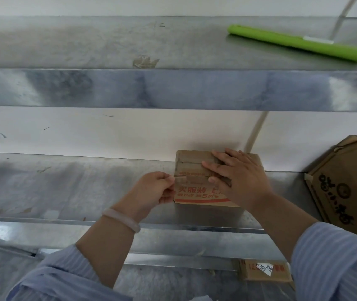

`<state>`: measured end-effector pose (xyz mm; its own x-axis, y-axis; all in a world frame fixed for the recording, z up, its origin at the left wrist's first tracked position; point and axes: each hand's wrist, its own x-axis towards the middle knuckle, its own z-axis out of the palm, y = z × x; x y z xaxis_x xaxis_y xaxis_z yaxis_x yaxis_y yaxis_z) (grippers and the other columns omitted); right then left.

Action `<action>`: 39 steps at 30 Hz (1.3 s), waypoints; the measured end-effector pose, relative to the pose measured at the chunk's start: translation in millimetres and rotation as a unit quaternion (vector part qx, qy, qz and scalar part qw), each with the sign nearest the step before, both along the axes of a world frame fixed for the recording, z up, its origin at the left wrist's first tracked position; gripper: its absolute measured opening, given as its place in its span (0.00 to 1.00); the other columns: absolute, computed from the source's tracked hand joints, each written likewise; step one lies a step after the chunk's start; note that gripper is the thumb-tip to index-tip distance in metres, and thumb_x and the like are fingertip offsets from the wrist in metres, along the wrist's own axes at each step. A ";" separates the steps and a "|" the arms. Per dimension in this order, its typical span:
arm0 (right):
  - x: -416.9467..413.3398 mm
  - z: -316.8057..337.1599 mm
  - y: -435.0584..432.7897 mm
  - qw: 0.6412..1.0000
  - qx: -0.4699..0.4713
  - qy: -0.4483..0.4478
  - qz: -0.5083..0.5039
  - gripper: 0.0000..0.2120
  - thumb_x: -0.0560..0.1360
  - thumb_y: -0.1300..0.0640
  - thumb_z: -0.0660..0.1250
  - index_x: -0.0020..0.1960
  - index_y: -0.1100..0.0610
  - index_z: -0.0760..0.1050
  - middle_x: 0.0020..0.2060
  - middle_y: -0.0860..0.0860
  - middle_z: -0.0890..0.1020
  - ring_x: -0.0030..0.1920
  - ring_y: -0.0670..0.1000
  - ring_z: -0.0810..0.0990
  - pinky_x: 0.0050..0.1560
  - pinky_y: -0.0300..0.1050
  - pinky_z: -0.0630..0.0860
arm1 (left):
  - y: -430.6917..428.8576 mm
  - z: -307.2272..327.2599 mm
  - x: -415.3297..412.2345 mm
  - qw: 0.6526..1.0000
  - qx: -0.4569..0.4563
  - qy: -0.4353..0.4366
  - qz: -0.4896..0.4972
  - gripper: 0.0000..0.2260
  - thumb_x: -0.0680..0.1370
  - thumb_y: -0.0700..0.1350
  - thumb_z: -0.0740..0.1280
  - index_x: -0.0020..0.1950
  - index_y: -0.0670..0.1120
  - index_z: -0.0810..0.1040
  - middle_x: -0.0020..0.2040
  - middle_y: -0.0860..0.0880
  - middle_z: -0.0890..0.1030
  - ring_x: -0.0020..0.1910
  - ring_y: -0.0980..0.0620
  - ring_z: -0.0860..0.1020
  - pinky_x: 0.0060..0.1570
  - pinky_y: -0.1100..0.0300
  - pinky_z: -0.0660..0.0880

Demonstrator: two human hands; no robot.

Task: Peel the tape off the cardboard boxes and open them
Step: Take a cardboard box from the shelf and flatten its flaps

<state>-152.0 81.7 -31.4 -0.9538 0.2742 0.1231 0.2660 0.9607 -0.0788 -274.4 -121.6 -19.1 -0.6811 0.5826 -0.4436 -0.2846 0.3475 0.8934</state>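
Small cardboard box [195,192] sits against the wall at the back edge of the steel shelf [64,187], toward its right end. The left hand [155,187] pinches the tape end [180,178] at the box's left edge. The right hand [238,177] lies flat on the lid with straight fingers, pressing down.

Risks:
- The tape could snap short if yanked at a steep angle.
- The paper layer may tear off with the tape, since the cardboard looks worn.
- The box could skid left or toward the front edge if the pressing hand eases.

Look: brown and creased, with a seam across the lid and red print along the near side. A larger box [347,187] stands well apart at the right.
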 end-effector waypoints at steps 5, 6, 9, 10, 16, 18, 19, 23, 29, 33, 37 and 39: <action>0.8 -1.2 1.7 1.000 -0.012 0.008 0.005 0.25 0.76 0.33 0.45 0.70 0.32 0.66 0.73 0.41 0.68 0.75 0.51 0.63 0.75 0.50 0.52 | 3.2 1.6 2.8 0.994 0.075 -0.049 0.061 0.10 0.82 0.38 0.59 0.41 0.41 0.75 0.38 0.45 0.76 0.39 0.50 0.76 0.44 0.55 0.77; 0.5 -1.4 2.1 1.000 -0.015 0.006 0.005 0.26 0.75 0.33 0.44 0.70 0.32 0.65 0.73 0.41 0.68 0.75 0.51 0.62 0.75 0.51 0.52 | 5.4 0.6 4.2 0.990 0.095 -0.062 0.078 0.11 0.82 0.38 0.59 0.41 0.41 0.74 0.38 0.45 0.76 0.38 0.50 0.75 0.43 0.55 0.76; -0.8 -2.3 1.9 1.000 -0.016 0.003 0.005 0.26 0.75 0.33 0.43 0.70 0.31 0.64 0.74 0.40 0.66 0.76 0.50 0.61 0.76 0.50 0.51 | 7.2 -4.3 4.8 0.991 0.099 0.001 0.089 0.08 0.80 0.39 0.63 0.41 0.41 0.75 0.41 0.44 0.80 0.42 0.49 0.79 0.44 0.56 0.78; -1.2 -2.5 1.6 1.000 -0.016 0.004 0.005 0.26 0.75 0.33 0.43 0.70 0.31 0.65 0.74 0.40 0.67 0.76 0.50 0.61 0.76 0.50 0.51 | 7.0 -6.1 3.2 0.991 0.082 0.048 0.089 0.07 0.79 0.40 0.65 0.42 0.40 0.76 0.42 0.44 0.82 0.43 0.47 0.80 0.45 0.55 0.79; -0.2 -2.7 1.9 1.000 -0.017 0.004 0.007 0.26 0.76 0.33 0.43 0.70 0.32 0.64 0.74 0.40 0.66 0.76 0.50 0.61 0.76 0.50 0.51 | 8.5 -7.3 -5.1 0.978 0.012 0.191 0.082 0.15 0.71 0.45 0.76 0.45 0.48 0.69 0.38 0.49 0.80 0.41 0.47 0.83 0.42 0.48 0.82; -0.3 -2.6 2.1 1.000 -0.019 -0.001 0.006 0.26 0.75 0.32 0.42 0.71 0.31 0.63 0.74 0.40 0.65 0.76 0.50 0.60 0.76 0.50 0.50 | 7.5 -6.0 -8.3 0.946 -0.035 0.322 0.033 0.12 0.72 0.47 0.75 0.47 0.53 0.72 0.44 0.54 0.80 0.43 0.55 0.81 0.41 0.58 0.80; -0.5 -2.5 2.1 1.000 -0.019 -0.002 0.006 0.26 0.75 0.32 0.42 0.71 0.30 0.63 0.74 0.40 0.65 0.76 0.50 0.60 0.76 0.50 0.50 | 6.4 -3.6 -9.2 0.915 -0.046 0.401 0.002 0.09 0.72 0.47 0.74 0.47 0.54 0.75 0.46 0.56 0.80 0.45 0.59 0.79 0.42 0.62 0.78; -0.1 2.1 1.4 1.000 -0.026 0.007 0.012 0.29 0.72 0.27 0.44 0.69 0.31 0.66 0.73 0.39 0.66 0.76 0.47 0.59 0.74 0.45 0.48 | 2.0 -0.1 -7.4 0.863 -0.030 0.502 -0.046 0.03 0.72 0.45 0.75 0.41 0.47 0.83 0.44 0.56 0.81 0.46 0.58 0.78 0.45 0.59 0.78; 1.1 3.7 -6.6 0.997 -0.043 0.038 0.050 0.28 0.73 0.30 0.49 0.67 0.37 0.72 0.71 0.41 0.71 0.73 0.47 0.65 0.72 0.44 0.48 | -0.6 -0.1 -5.5 0.867 -0.060 0.494 0.026 0.08 0.75 0.45 0.71 0.37 0.47 0.75 0.32 0.61 0.76 0.36 0.63 0.75 0.33 0.72 0.69; 1.4 -1.7 -5.2 0.996 -0.039 0.058 0.048 0.25 0.74 0.32 0.52 0.66 0.38 0.73 0.69 0.41 0.73 0.72 0.47 0.68 0.74 0.47 0.54 | 8.7 -3.8 -12.3 0.892 -0.063 0.444 0.047 0.09 0.77 0.44 0.69 0.38 0.47 0.72 0.36 0.55 0.79 0.38 0.56 0.80 0.38 0.57 0.79; 0.3 -6.3 -5.4 0.993 -0.028 0.100 0.055 0.22 0.75 0.35 0.57 0.63 0.41 0.77 0.66 0.44 0.77 0.68 0.50 0.74 0.72 0.54 0.64 | 19.3 -5.0 -15.6 0.944 -0.030 0.302 0.126 0.09 0.79 0.40 0.65 0.40 0.43 0.70 0.43 0.47 0.80 0.37 0.53 0.83 0.38 0.53 0.82; -0.4 -7.7 -4.4 0.993 -0.027 0.099 0.055 0.22 0.75 0.35 0.57 0.63 0.41 0.77 0.66 0.44 0.77 0.68 0.50 0.74 0.72 0.54 0.64 | 21.6 -7.2 -16.6 0.943 -0.028 0.304 0.131 0.08 0.80 0.41 0.64 0.41 0.43 0.70 0.43 0.47 0.80 0.37 0.53 0.83 0.37 0.54 0.82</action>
<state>-152.4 77.3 -39.1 -0.9368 0.1814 0.2991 0.1340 0.9759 -0.1723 -291.0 -100.0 -26.4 -0.9366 0.3469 0.0504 0.1919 0.3870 0.9019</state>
